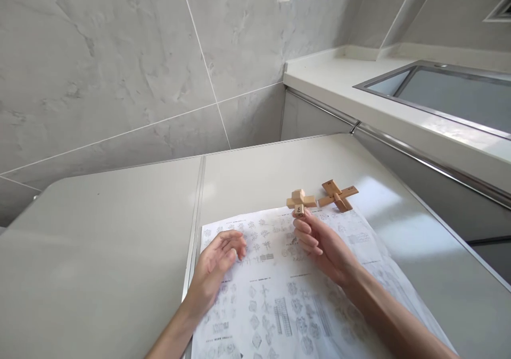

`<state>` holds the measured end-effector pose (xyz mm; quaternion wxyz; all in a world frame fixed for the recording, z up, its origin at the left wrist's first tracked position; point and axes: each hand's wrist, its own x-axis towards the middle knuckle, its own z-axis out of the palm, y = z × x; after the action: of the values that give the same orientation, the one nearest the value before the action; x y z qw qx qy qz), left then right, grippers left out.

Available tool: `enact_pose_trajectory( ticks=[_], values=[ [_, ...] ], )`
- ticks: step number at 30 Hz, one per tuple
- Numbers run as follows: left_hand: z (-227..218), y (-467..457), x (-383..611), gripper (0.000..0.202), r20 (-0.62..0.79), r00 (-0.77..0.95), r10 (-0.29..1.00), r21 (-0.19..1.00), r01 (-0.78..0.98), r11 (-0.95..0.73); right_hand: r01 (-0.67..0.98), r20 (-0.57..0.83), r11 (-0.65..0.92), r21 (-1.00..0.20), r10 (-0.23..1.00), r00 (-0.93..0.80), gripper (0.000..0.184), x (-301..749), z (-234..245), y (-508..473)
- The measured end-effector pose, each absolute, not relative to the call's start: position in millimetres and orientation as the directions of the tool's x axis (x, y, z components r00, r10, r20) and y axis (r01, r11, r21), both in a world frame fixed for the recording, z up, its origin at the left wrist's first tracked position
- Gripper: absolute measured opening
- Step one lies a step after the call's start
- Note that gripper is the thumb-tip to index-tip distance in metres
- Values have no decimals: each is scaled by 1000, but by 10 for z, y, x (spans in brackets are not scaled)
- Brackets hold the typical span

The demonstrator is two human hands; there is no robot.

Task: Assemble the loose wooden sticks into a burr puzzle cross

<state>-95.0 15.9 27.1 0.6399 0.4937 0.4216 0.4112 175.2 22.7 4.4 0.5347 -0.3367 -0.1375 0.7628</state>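
Note:
Between the thumb and forefinger of my right hand (313, 238) is a light wooden burr puzzle (301, 201), its bars crossing one another and a dark mark on the end that faces me. Just to its right, a darker wooden cross-shaped puzzle (338, 195) rests on the table at the sheet's far edge, with small marks on its arms. My left hand (219, 260) hovers over the left part of the printed paper sheet (263, 274), fingers loosely bent and apart, holding nothing. Line drawings of puzzle shapes cover the sheet.
The pale folding table (120, 242) has a seam (197, 205) running just left of the sheet. A white counter (331, 74) with a metal-rimmed sink (443, 90) stands at right, higher than the table. Grey tiled wall (120, 56) rises behind.

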Motion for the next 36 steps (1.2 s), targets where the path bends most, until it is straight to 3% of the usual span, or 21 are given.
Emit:
enact_pose_trajectory(
  ticks=[3, 12, 18, 22, 29, 36],
  values=[
    [280, 185, -986, 36, -180, 304, 936, 956, -169, 239, -779, -351, -311, -545, 928, -125, 37, 1812, -25, 265],
    [254, 216, -1056, 64, -231, 369, 900, 833, -404, 379, -812, -395, -276, -514, 917, -62, 33, 1833, -115, 258],
    [238, 245, -1106, 65, -322, 310, 894, 622, -643, 447, -770, -422, -307, -559, 905, -54, 34, 1830, -127, 254],
    [241, 287, -1133, 61, -378, 277, 883, 473, -763, 442, -797, -451, -307, -520, 891, -48, 33, 1812, -70, 256],
    [174, 315, -1198, 55, -424, 238, 874, 296, -876, 382, -803, -446, -404, -438, 873, -196, 38, 1716, 0, 190],
    [171, 358, -1272, 57, -434, 210, 876, 249, -906, 341, -791, -352, -436, -429, 887, -299, 47, 1679, -117, 142]
  ],
)
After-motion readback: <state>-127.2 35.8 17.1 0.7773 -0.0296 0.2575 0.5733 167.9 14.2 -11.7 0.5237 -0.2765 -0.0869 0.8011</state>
